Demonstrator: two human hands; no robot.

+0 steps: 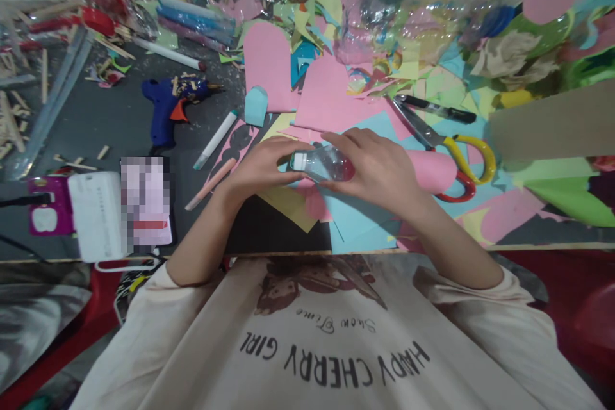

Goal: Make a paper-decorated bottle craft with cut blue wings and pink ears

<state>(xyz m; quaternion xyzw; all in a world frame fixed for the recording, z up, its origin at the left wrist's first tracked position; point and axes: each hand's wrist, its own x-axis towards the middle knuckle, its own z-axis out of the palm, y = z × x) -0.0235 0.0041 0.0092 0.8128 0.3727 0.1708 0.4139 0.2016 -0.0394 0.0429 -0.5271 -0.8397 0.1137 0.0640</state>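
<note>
Your left hand (262,168) pinches the white cap (300,161), your right hand (377,166) curls around the clear bottle (325,163), probably light and slippery, best held gently mid-body.

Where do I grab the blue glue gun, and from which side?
Probably by the handle, coming from the near side. The glue gun lies on its side, handle pointing that way, narrow tip pointing right, away from that grip. Stay off the orange trigger and the tip, which might be hot.
</note>
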